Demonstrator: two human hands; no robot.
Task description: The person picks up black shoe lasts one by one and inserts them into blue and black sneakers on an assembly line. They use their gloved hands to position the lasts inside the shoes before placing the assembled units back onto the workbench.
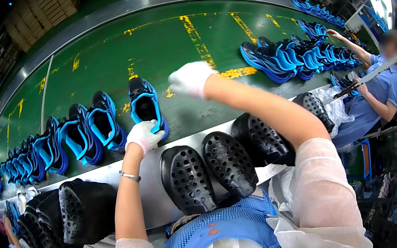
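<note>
My left hand point(145, 136), in a white glove, is closed on the heel end of a black and blue sneaker point(143, 100). The sneaker sits upright on the green surface, its opening toward me. Farther right, my white-gloved right hand point(191, 79) hangs above the green surface, away from that sneaker. Its fingers are curled in, and whatever they may hold is hidden. Close to my apron, black shoe-shaped pieces full of round holes point(189, 179) rest on the metal ledge point(148, 182); another point(228, 161) leans alongside.
A row of matching sneakers point(75, 134) runs off to the left, and another row point(284, 60) stands at the far right. More black perforated pieces point(83, 209) are stacked at lower left. A co-worker in blue point(384, 86) reaches toward the right-hand row. Cartons point(40, 5) stand beyond.
</note>
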